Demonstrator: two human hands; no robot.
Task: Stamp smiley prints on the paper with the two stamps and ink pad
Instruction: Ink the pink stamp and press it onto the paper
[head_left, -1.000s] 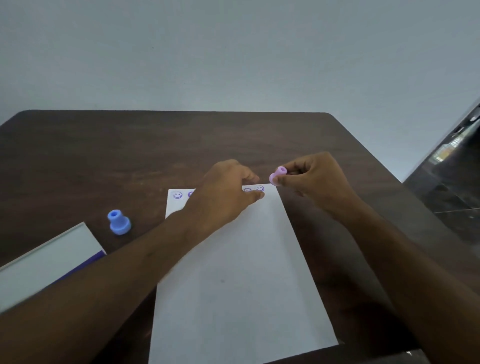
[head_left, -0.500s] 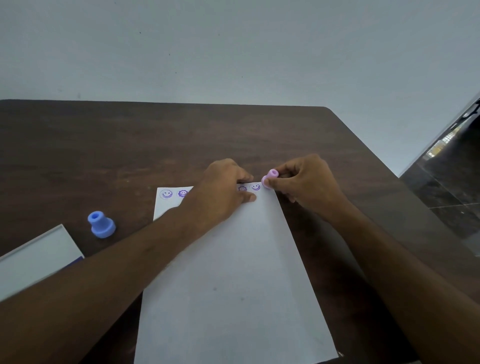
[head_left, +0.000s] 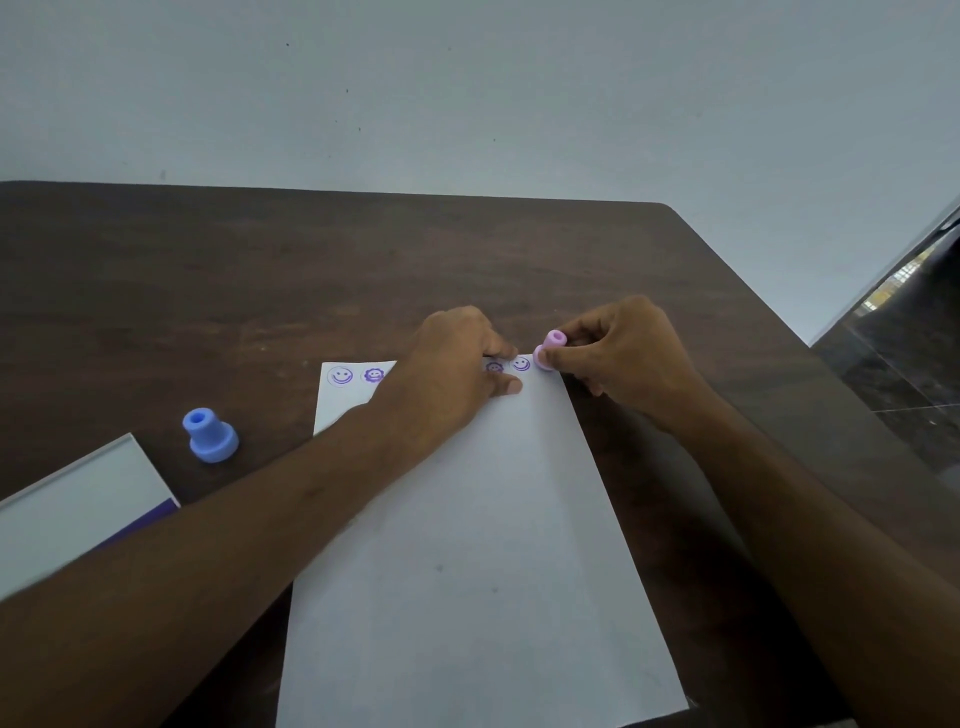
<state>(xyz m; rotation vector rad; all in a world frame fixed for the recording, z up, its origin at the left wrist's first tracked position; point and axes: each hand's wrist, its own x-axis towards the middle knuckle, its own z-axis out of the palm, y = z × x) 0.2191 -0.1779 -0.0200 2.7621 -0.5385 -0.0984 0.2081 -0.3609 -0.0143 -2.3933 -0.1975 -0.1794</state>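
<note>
Pink stamp (head_left: 549, 352), pinched by the right hand (head_left: 623, 358), sits at the paper's (head_left: 467, 545) one-o'clock corner: press straight down (no rocking) while the flat left hand (head_left: 457, 374) pins the sheet.

From here the left hand (head_left: 457, 364) covers the middle of the paper's (head_left: 467, 571) top row, so only four purple prints (head_left: 521, 364) show, one half under a finger. The pink stamp's (head_left: 549, 349) face is pressed out of sight at the paper's corner, under the right hand (head_left: 623, 358). The ink pad (head_left: 78, 509) runs off the left edge, its pad mostly unseen. The paper's near edge is cut off below.
</note>
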